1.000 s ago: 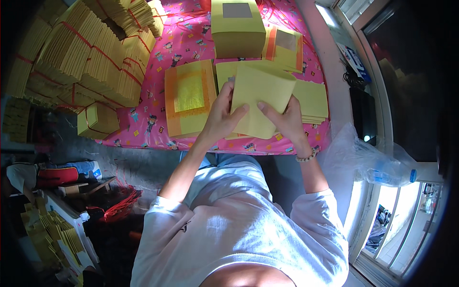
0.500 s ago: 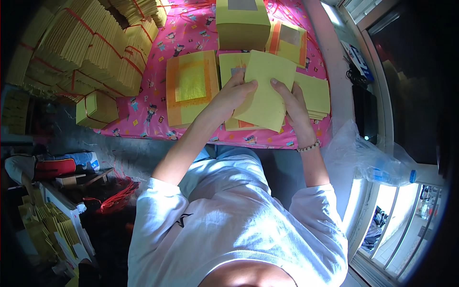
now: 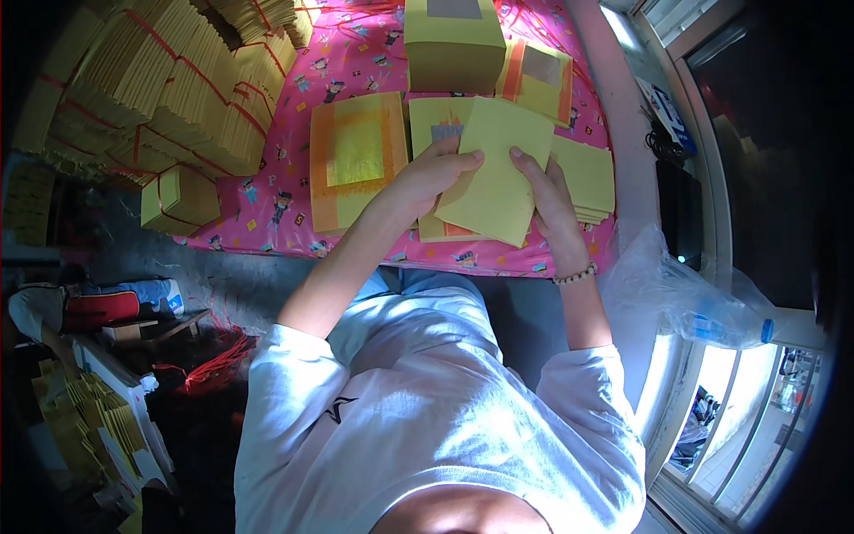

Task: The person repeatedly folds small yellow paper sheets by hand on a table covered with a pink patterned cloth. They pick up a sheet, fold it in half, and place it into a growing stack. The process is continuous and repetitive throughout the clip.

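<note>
Between my two hands is a small sheaf of plain yellow paper sheets (image 3: 498, 173), held tilted above the pink-covered table. My left hand (image 3: 433, 182) grips its left edge, thumb on top and fingers out of sight beneath. On the right edge, my right hand (image 3: 546, 198) pinches it the same way, a beaded bracelet on the wrist. Under the sheaf lie yellow sheets with a silvery patch (image 3: 436, 120), partly covered. Left of them is a stack of yellow paper with orange bands and a gold foil square (image 3: 356, 156). Another plain yellow stack (image 3: 584, 178) sits beside my right hand.
A tall block of yellow paper (image 3: 454, 53) stands at the back, next to an orange-striped stack (image 3: 541, 80). Bundles tied with red string (image 3: 178, 80) fill the left side. A clear plastic bag with a bottle (image 3: 712, 311) lies right. Another person's arm (image 3: 55, 347) shows at lower left.
The sheaf has shifted slightly down and to the right in my hands. My left hand has moved a little with it, and the grip of both hands stays on the edges.
</note>
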A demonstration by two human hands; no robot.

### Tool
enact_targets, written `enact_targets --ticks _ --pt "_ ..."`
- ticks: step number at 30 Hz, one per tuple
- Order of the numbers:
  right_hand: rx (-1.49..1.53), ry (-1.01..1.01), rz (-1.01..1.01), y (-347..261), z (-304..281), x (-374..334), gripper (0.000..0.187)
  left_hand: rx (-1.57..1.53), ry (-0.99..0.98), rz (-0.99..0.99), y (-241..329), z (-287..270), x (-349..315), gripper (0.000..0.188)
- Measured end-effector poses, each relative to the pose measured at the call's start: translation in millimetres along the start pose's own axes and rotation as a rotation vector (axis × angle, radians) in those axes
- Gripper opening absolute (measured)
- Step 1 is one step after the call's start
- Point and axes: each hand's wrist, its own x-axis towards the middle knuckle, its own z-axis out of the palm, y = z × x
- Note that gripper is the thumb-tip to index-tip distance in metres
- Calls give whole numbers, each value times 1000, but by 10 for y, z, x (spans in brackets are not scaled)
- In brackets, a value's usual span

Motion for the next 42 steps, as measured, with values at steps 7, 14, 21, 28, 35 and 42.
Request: enact_targets --ticks 7,14,21,28,35,42 --pt "-262 -6 -266 16 8 -105 37 109 -59 264 1 55 -83 40" --pt "-207 -41 -356 19 56 -334 36 214 20 658 -232 206 -260 48" --pt "-182 -47 -503 99 115 -438 31 358 80 783 -283 301 -447 41" --pt "-147 -39 -553 102 144 -491 33 356 87 829 -352 339 -467 37" --pt "-217 -5 -377 29 159 -466 43 129 80 655 -292 373 -452 43" --pt "-211 -122 -175 -45 162 -242 42 -158 24 340 -94 189 -222 38"
